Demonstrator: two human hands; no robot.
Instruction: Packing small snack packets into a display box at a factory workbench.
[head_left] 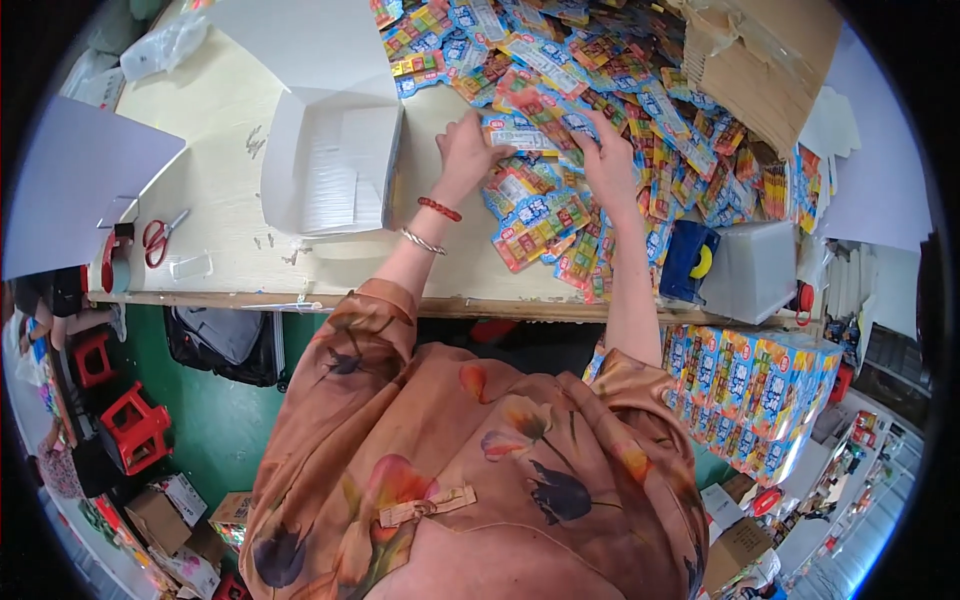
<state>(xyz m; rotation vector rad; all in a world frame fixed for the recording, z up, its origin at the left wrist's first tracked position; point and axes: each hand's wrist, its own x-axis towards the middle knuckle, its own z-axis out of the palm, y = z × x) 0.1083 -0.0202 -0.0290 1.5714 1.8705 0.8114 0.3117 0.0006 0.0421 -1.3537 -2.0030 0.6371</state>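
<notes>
Colourful blue-edged candy packets [540, 225] lie heaped on the table. At the heap's near left side my left hand [467, 155] is closed, thumb and fingers pinching the edge of a packet [522, 139] that shows a white label panel. My right hand [608, 162] has its thumb and fingers closed on another packet [540, 108], which slants over the first one. Left of my left hand stands an open white box [345, 165], its lid folded back; what I see of its inside is white and ridged.
Scissors [157, 240] and a red tape dispenser [112, 258] lie at the table's left. A blue tape dispenser [688, 262] stands beside a translucent bin [750, 268] at the right. A torn cardboard box [765, 70] leans over the heap. Stacked printed boxes [750, 395] stand below the table edge.
</notes>
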